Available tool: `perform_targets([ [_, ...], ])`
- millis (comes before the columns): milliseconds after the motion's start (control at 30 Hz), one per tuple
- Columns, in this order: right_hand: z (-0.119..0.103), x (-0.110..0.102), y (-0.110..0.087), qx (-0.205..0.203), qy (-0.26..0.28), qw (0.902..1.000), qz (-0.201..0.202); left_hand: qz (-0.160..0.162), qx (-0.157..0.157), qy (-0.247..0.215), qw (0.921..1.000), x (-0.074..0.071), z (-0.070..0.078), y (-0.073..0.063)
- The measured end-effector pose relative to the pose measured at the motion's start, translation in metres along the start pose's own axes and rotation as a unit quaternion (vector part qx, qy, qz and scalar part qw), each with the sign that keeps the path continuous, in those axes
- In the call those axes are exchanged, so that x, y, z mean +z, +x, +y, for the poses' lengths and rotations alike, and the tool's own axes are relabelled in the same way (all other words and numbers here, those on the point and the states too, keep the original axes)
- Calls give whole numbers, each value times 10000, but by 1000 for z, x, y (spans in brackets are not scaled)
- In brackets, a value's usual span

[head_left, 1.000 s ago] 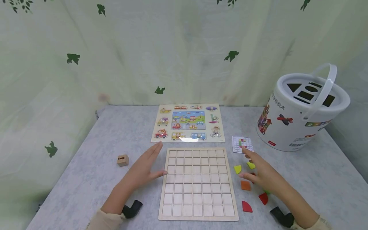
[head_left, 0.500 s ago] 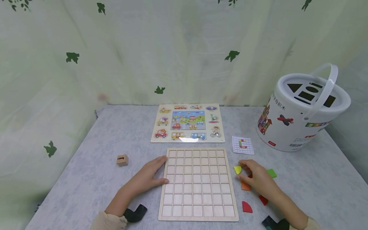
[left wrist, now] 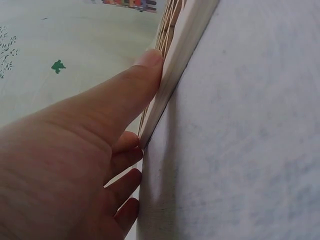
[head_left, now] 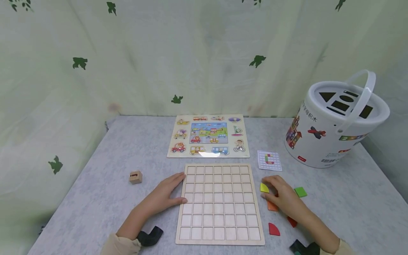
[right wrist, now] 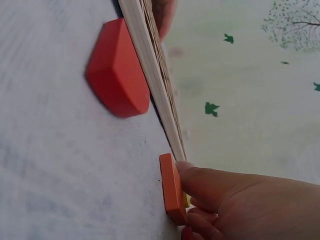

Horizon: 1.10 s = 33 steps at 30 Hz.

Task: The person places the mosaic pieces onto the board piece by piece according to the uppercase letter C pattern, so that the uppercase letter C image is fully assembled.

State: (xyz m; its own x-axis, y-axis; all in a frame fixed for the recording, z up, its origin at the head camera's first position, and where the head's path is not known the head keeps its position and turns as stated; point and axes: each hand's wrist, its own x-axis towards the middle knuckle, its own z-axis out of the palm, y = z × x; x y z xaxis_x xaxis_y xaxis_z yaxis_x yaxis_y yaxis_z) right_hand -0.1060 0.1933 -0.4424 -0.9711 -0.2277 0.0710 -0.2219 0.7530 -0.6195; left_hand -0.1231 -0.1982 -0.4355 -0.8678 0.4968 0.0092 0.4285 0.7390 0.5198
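My left hand (head_left: 162, 196) rests at the left edge of a wooden grid board (head_left: 218, 209). In the left wrist view its thumb (left wrist: 150, 59) touches the board's rim, and the other fingers reach along the same side. Right of the board, my right hand (head_left: 285, 196) pinches a yellow quarter-circle block (head_left: 264, 188) between thumb and forefinger; only a yellow sliver (right wrist: 187, 200) shows in the right wrist view. An orange square block (head_left: 272, 206) lies partly under that hand. Close by are a green block (head_left: 300, 192), a red quarter-circle block (head_left: 273, 229) and another red block (head_left: 292, 221), half hidden.
A small patterned card (head_left: 269, 161) lies beyond the right hand. Behind the board is a vehicle picture puzzle (head_left: 208, 136). A white handled bucket (head_left: 331, 131) stands at the back right, and a small wooden block (head_left: 136, 177) sits at the left.
Both hands have come down, the left onto the board's edge, the right among the coloured blocks. The right hand has taken hold of the yellow block, which has turned slightly.
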Motion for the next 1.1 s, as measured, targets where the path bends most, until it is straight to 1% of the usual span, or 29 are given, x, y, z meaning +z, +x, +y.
perform_targets([
  [100, 0, 1, 1, -17, -76, 9999, 90, 11, -25, -22, 10000, 0, 0, 0],
  [200, -1, 1, 2, 24, -73, 10000, 58, 14, -51, -52, 10000, 0, 0, 0],
  [267, -3, 0, 2, 149, -89, 9998, -5, -6, -60, -80, 9999, 0, 0, -1],
  [367, -9, -4, 4, 398, 49, 9991, -126, -37, -68, -117, 9999, -1, 0, 0],
  [467, -16, -9, 8, 532, 470, 9974, -157, -43, -73, -126, 9999, -1, 0, 0],
  [567, -24, -13, 15, 328, 1033, 9940, -154, -36, -80, -102, 9999, -1, 0, 0],
  [700, -39, -14, 28, -151, 1869, 9817, -344, -54, -72, -85, 9999, 0, -1, 1],
  [833, -60, -9, 46, -518, 2593, 9615, -750, -16, -44, -89, 9999, 0, -2, 1],
  [1000, -80, 10, 70, -943, 3069, 9383, -1287, -21, -63, -94, 9999, 1, -2, 1],
  [1033, -83, 15, 74, -993, 3099, 9353, -1389, -46, -94, -103, 9999, 1, -2, 1],
  [1100, -86, 24, 82, -1013, 3105, 9325, -1542, -96, -146, -103, 9998, 1, -2, 1],
])
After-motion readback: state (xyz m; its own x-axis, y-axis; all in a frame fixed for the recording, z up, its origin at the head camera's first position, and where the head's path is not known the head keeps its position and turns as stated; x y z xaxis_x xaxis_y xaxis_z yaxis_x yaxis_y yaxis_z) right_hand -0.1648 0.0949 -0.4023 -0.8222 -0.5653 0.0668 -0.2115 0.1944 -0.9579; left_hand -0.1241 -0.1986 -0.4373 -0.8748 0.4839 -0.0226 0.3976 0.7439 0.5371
